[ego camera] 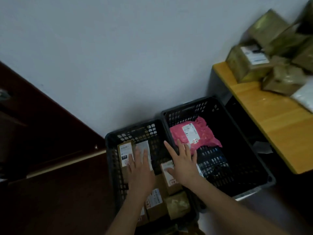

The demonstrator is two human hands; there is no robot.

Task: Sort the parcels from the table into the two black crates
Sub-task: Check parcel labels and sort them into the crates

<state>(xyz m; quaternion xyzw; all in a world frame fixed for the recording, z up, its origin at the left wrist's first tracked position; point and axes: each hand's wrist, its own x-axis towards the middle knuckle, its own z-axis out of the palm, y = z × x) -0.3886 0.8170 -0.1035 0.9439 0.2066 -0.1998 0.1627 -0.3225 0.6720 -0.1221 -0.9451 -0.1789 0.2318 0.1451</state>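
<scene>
Two black crates stand side by side on the floor against the wall. The left crate [111, 150] holds several brown cardboard parcels [124, 152] with white labels. The right crate [254, 160] holds a pink plastic mailer [201, 134] with a white label. My left hand [140, 168] hovers over the left crate's parcels with fingers straight, holding nothing. My right hand [183, 163] is spread flat above the divide between the crates, over a labelled box [169, 177], also holding nothing. More brown parcels [249, 65] are piled on the wooden table [279, 119] at the right.
A white soft packet [304, 95] lies on the table near the brown boxes. A dark wooden door or cabinet [42, 150] fills the left side. The pale wall runs behind the crates. Dark space shows under the table.
</scene>
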